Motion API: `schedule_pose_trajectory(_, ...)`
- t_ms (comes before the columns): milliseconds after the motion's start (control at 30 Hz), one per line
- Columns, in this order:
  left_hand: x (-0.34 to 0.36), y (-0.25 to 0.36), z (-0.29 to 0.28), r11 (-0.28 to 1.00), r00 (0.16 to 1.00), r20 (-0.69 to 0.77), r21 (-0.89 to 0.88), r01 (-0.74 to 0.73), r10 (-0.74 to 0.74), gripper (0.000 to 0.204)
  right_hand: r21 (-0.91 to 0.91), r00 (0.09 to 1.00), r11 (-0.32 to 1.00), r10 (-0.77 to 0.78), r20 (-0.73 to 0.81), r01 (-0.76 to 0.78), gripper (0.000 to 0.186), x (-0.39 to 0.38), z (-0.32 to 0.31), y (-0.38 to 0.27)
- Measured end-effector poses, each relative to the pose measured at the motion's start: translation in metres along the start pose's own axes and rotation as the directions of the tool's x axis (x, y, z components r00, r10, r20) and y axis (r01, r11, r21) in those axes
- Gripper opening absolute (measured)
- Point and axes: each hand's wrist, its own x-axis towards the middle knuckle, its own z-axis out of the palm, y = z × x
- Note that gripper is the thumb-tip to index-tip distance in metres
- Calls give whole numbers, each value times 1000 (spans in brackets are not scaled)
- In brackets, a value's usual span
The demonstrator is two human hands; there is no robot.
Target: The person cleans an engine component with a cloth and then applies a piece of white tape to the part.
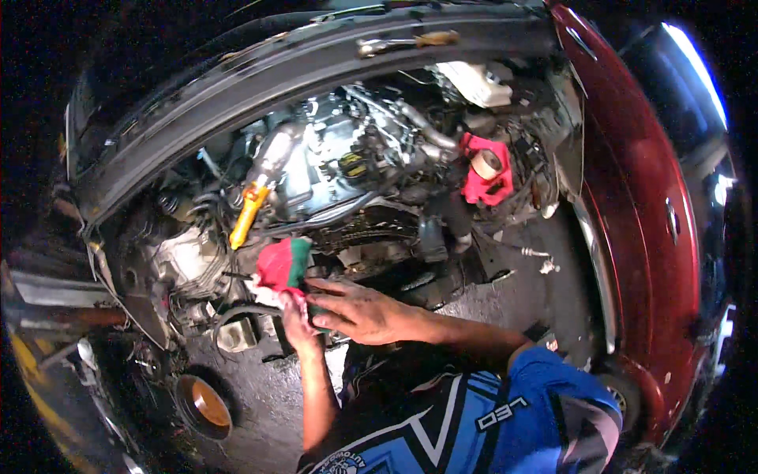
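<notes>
My left hand is closed on a red and green cloth, which bunches up above its fingers. Beside it, my right hand has its fingers stretched out toward the left hand, their tips close to or against the cloth. The palm side of the right hand is hidden. Both hands are in front of an opened car engine bay, with the engine beyond them. A lit work lamp with an orange-yellow handle lies on the engine's left side.
A red cloth with a roll of tape on it lies at the engine bay's right. A tool rests on the ledge at the far side. A round pan stands on the floor at lower left. A dark red car is close on the right.
</notes>
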Motion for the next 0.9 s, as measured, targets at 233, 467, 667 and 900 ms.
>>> schedule_pose_trajectory(233,-45,33,15,801,952,301,582,-141,-51,74,512,917,853,117,-382,105,76,17,-18,-16)
schedule_pose_trajectory(467,-99,68,93,609,727,685,556,-566,51,84,-98,613,936,-298,-732,338,62,8,-9,37)
schedule_pose_trajectory(667,-102,129,101,865,596,802,332,-375,-49,76,953,977,-218,-40,209,-213,77,-16,-27,73)
schedule_pose_trajectory(900,-60,57,107,291,567,464,540,-790,681,42,793,946,555,-32,321,-250,41,-22,-15,29)
